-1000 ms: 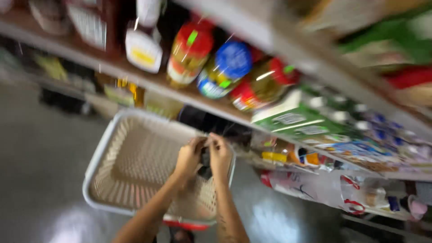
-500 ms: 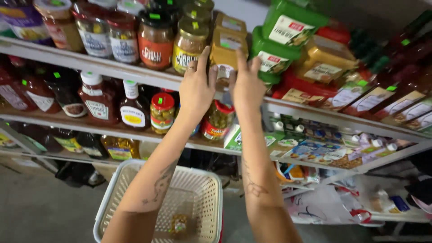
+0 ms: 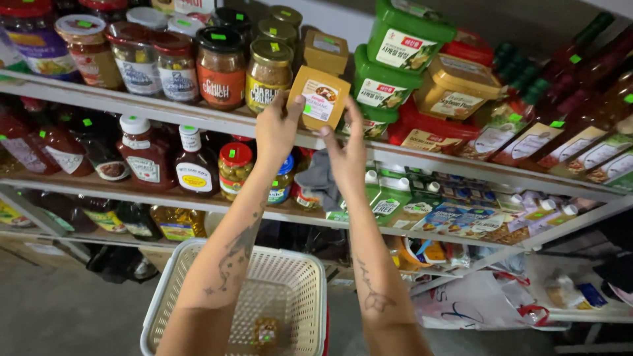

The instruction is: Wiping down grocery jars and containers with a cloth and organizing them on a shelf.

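A long white metal shelving unit [image 3: 461, 173] fills the view, with three levels full of jars, bottles and tubs. Below it, on the grey floor, stands a white plastic basket [image 3: 300, 260] with a lattice wall; a small jar [image 3: 266, 331] lies on its bottom. On the top level, green tubs [image 3: 395, 69] are stacked at the right, with a tan tub [image 3: 457, 86] beside them and red tubs under it. To the left stand glass jars with dark lids, among them an orange-labelled jar [image 3: 221, 60] and a jar of garlic seasoning [image 3: 268, 67].

Both forearms reach up from the basket to the top level. The left hand [image 3: 277, 128] and the right hand [image 3: 347, 153] together hold a small tan box [image 3: 319, 97] with a white label. The box is tilted, in front of the shelf edge, just beside the garlic jar. The left fingers grip its lower left edge, half closed; the right fingers press its lower right edge, rather spread.
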